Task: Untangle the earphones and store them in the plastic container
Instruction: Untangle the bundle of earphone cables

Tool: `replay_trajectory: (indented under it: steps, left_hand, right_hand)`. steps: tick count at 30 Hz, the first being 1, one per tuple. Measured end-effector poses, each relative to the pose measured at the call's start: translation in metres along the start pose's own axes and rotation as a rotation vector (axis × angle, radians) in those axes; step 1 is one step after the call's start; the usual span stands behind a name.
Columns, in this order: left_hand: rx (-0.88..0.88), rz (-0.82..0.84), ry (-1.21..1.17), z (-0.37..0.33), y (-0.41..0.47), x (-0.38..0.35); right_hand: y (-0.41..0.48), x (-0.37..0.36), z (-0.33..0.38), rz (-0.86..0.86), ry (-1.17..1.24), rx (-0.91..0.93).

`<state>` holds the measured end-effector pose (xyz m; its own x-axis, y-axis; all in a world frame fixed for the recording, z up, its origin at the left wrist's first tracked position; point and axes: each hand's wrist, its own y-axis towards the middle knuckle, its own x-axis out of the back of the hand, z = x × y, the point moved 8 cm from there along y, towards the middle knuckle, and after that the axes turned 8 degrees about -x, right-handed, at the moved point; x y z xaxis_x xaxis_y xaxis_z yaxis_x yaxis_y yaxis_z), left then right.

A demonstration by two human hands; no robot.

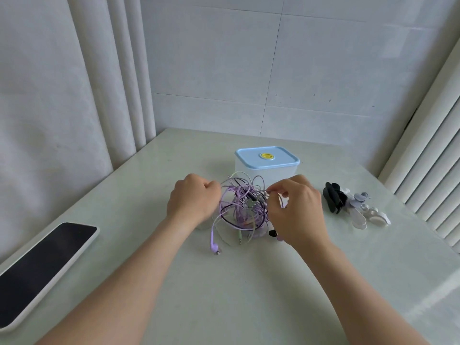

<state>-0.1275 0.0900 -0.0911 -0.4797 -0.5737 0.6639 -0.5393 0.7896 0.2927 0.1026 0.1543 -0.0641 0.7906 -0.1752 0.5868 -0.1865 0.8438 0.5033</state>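
Note:
A tangled bundle of earphones (242,207), with purple, black and pale green cords, is lifted a little above the table between my hands. My left hand (193,201) grips the cords on the bundle's left side with curled fingers. My right hand (297,210) pinches a cord at the bundle's upper right. A purple earbud (214,246) and some plugs hang down to the table. Behind the bundle stands the plastic container (266,163), white with its light blue lid on.
A phone (41,267) in a white case lies face up at the left edge of the pale table (249,295). Black and white cable winders (353,204) lie in a heap to the right. Walls close in behind and at both sides.

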Motion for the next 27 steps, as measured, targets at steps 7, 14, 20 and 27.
replay_trajectory:
  steps: [7,14,20,27]
  left_hand:
    - [-0.103,0.262,-0.403,-0.022,-0.002,-0.027]
    - [-0.155,0.498,-0.621,-0.04,-0.017,-0.037]
    - [-0.15,0.493,-0.747,-0.037,-0.016,-0.041]
    - [-0.036,0.441,-0.916,-0.038,-0.012,-0.035]
  right_hand:
    - [0.003,0.009,0.003,-0.075,-0.003,0.014]
    - [-0.001,0.001,0.007,0.052,0.002,0.051]
    - [-0.001,-0.018,0.0,0.193,-0.084,0.078]
    - [-0.002,-0.021,-0.001,0.285,0.032,-0.005]
